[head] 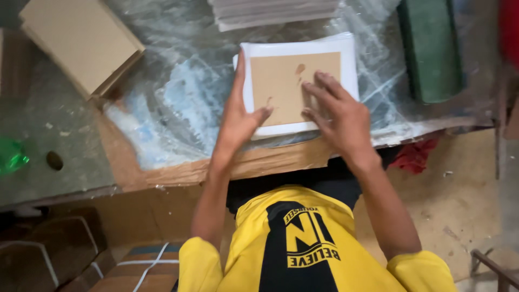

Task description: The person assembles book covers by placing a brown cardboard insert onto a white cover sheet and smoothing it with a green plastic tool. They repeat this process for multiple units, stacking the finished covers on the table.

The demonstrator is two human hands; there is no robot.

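A brown rectangular cardboard sheet [281, 86] is lying centred on a white paper stack [348, 54], on the plastic-wrapped tabletop [178, 103]. Left hand [238, 116] is pressing open against the sheet's left edge, thumb touching its lower part; nothing gripped. Right hand [338, 116] is resting flat, fingers spread on the sheet's right half. A tan cardboard stack [81, 40] is lying well apart, far left; a green block [432, 48] is sitting to the right.

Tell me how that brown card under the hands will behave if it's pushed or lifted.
The brown card looks thin and flat, so probably light and slightly bendy. Lying on a smooth white sheet stack, it may slide easily. The left hand at its edge and right hand pressing on top likely keep it steady.
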